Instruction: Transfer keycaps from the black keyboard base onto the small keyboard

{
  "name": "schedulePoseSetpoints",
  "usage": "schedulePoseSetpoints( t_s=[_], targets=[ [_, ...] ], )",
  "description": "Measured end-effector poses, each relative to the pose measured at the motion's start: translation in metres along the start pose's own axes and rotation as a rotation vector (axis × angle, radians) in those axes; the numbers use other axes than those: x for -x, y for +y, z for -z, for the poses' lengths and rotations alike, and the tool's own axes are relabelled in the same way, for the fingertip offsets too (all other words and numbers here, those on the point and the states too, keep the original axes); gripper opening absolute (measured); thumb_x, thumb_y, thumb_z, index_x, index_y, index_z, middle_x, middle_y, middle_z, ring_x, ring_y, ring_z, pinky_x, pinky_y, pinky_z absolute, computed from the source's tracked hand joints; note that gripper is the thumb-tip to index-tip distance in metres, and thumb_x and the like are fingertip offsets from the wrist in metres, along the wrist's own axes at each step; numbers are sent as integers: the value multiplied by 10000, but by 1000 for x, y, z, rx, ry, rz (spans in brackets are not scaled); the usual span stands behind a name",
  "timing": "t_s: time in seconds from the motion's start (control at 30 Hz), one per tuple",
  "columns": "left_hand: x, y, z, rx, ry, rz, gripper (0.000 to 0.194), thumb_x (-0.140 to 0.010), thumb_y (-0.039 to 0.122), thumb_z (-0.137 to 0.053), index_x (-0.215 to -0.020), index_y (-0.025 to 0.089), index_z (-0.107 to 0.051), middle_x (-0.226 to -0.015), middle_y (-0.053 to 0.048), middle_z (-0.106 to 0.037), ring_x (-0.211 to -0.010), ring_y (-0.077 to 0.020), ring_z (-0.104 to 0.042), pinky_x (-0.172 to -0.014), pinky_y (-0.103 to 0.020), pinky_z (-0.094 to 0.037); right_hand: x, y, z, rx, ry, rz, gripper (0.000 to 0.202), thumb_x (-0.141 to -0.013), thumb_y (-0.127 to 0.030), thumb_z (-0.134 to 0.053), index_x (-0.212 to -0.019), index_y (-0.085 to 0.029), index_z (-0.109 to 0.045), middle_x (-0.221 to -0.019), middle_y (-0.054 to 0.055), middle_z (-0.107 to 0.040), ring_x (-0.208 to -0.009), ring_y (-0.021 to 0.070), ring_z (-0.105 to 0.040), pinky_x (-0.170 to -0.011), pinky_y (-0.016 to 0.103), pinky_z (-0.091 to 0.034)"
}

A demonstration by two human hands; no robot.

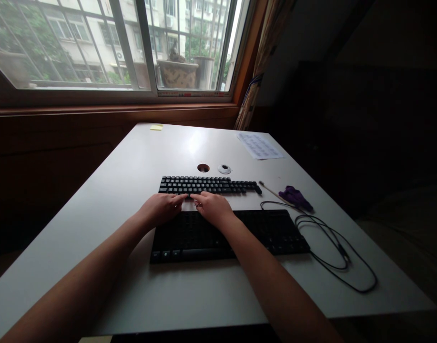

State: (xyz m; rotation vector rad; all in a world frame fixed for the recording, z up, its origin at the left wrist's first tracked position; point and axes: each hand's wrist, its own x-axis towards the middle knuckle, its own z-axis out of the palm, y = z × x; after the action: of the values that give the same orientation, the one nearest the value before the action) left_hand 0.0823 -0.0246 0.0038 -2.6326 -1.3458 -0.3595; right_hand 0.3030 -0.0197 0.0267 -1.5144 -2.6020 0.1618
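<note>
A black keyboard base (264, 231) lies on the desk below my wrists, most of its keycaps off and a few bottom-row keys still on. Behind it stand rows of loose black keycaps (200, 183), set out close together in keyboard order. My left hand (166, 207) reaches to the front row of these keycaps, fingers curled and index finger stretched forward. My right hand (213, 207) mirrors it from the other side. Between the two index fingertips sits a dark keycap (188, 196), touched from both sides. My palms hide part of the front row and the base's upper edge.
A black cable (341, 252) lies coiled at the right. Beyond the base are a purple cloth (296, 197), a thin stick-like brush (270, 191) and printed paper (260, 146). The white desk (107, 190) has a round hole (203, 168) beside a white ring (224, 169).
</note>
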Motion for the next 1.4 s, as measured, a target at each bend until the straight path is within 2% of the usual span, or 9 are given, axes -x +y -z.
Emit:
schedulePoseSetpoints(
  t_s=[0.73,1.4],
  targets=[
    [1,-3,1,4,-30,4,486,-856,172,-519,-1327,277,-579,-858,-58,-748,-657,-204,-695,-569,-265,-489,1,0,1,-26,15,-11,383,-958,-372,-438,-1318,-386,-566,-1106,5,-687,-948,201,-659,-812,301,-478],
    [1,-1,-2,20,3,49,462,-874,191,-510,-1326,259,-581,-876,-72,-759,-674,-215,-706,-596,-281,-502,1,0,0,-15,1,-24,409,-957,-375,-440,-1355,-368,-533,-1134,15,-684,-972,201,-655,-824,296,-473]
  ],
)
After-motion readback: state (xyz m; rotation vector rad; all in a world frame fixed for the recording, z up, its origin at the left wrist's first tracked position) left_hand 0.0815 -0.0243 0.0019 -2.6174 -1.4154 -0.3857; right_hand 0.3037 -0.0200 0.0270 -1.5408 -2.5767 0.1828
